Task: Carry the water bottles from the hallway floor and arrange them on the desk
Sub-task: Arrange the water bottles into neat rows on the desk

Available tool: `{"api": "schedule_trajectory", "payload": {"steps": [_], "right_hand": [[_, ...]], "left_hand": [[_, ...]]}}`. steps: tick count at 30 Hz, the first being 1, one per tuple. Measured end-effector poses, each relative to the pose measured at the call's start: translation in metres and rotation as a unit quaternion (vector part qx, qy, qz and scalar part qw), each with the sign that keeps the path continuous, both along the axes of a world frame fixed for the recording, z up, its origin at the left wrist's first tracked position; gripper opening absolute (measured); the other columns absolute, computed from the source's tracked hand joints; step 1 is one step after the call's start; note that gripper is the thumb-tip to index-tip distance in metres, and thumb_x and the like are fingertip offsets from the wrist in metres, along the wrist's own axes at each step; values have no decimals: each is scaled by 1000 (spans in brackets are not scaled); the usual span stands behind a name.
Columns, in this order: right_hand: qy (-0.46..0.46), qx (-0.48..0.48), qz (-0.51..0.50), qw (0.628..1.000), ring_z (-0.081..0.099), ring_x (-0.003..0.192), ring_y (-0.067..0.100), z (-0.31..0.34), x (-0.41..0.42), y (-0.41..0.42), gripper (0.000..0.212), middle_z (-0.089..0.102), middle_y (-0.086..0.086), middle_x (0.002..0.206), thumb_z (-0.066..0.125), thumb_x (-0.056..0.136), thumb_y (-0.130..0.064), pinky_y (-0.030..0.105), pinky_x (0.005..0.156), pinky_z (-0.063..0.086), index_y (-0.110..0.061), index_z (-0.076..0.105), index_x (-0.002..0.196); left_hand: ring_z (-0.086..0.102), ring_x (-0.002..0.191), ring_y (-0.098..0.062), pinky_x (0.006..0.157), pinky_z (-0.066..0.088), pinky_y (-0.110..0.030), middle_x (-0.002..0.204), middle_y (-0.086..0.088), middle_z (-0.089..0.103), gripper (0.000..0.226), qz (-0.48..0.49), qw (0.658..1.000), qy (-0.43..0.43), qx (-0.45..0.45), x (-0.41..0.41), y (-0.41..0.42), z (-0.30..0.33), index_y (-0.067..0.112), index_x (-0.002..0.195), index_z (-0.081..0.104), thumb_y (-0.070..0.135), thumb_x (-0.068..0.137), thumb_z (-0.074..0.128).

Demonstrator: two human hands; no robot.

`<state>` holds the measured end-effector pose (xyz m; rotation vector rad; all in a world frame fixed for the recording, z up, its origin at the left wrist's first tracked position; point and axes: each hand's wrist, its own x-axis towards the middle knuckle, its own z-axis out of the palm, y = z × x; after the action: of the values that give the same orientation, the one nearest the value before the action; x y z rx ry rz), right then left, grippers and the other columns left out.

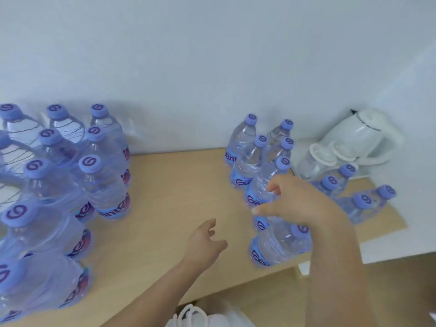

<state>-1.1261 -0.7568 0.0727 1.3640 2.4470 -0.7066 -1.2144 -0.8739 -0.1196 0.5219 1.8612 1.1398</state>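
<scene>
Clear water bottles with purple caps stand on the light wooden desk [179, 185]. A group of small bottles [250, 159] fills the right side, with two more small bottles [280, 244] at the desk's front edge. Large bottles [103, 185], some still in shrink wrap, crowd the left side. My right hand [299, 204] hovers just over the front small bottles, thumb and fingers apart, holding nothing that I can see. My left hand [205, 241] floats above the bare middle of the desk, fingers loosely spread and empty.
A white electric kettle [363, 133] and upturned cups [323, 154] stand at the back right by the white wall. A few more small bottles [363, 204] sit beside them. A white bag [200, 317] lies below the desk's front edge.
</scene>
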Motion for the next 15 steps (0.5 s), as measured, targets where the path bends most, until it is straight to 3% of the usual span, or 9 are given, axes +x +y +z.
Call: {"api": "schedule_trajectory", "payload": {"steps": [3,6,10,13,15], "right_hand": [[-64,-27,-46,997,54,94,17,5,42,3,59,52,-2,108,77,70,-43,25,65,41,-17,48,115],[-74,-45,-39,995,48,71,9,-12,60,-1,51,48,-6,92,76,73,-33,20,53,33,-19,48,112],[-42,-19,-23,999,41,67,10,-33,60,1,39,46,-3,91,70,79,-18,22,52,31,-17,47,110],[-26,-5,-12,1000,44,72,13,-36,60,6,36,46,-3,85,68,81,-20,21,53,32,-14,51,112],[-20,15,-9,1000,42,65,13,-35,58,7,33,44,-3,78,67,81,-25,23,52,31,-11,54,108]], "left_hand": [[50,115,-11,84,45,-23,140,1,46,68,-68,998,0,6,21,11,0,11,140,39,5,79,67],[48,117,-10,88,46,-24,139,4,45,69,-134,991,14,12,33,18,1,14,140,39,7,78,68],[46,117,-6,84,43,-19,140,7,45,72,-184,982,21,24,41,25,1,16,141,38,10,76,69],[46,115,-4,83,40,-17,140,7,45,73,-198,980,17,31,43,27,1,16,141,38,8,75,70],[45,117,-5,84,38,-17,141,8,44,77,-203,979,21,30,40,25,0,18,142,37,9,74,72]]}}
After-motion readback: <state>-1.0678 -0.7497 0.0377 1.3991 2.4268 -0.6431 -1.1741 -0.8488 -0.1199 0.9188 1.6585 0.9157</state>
